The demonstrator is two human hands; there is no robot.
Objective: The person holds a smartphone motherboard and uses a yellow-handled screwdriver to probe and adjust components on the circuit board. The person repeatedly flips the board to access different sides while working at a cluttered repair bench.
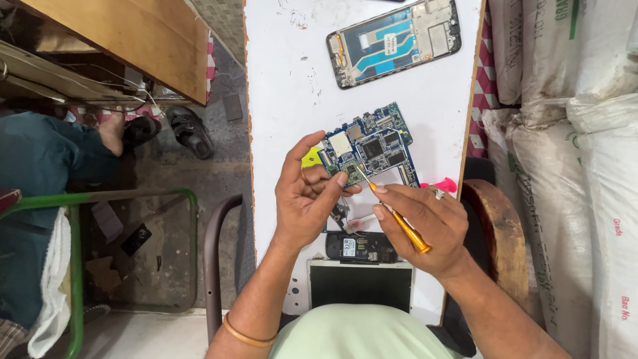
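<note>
Left hand: left hand (307,196) pinches the lower edge of a blue circuit board (371,149) between thumb and fingertips, holding it just above the white table (286,80).
Right hand: right hand (425,226) is closed around a small screwdriver (397,218) with an orange handle; its thin metal tip rests on the lower part of the board, close to the left fingertips.
Circuit board: tilted, chips and metal shields facing up, near the middle of the table, between the two hands.
Yellow piece: a small yellow tool (310,158) shows behind the left thumb, touching the board's left edge.
Phone frame: an opened phone body (393,41) lies flat at the far end of the table, well apart from the hands.
Near edge: a dark phone part (359,247) and a screen panel (360,284) lie just below the hands.
Pink item: a pink plastic piece (444,185) sits at the table's right edge, beside the right hand.
Surroundings: white sacks (585,133) stand to the right; another person's foot (113,131) and sandals (189,129) are on the floor to the left.
</note>
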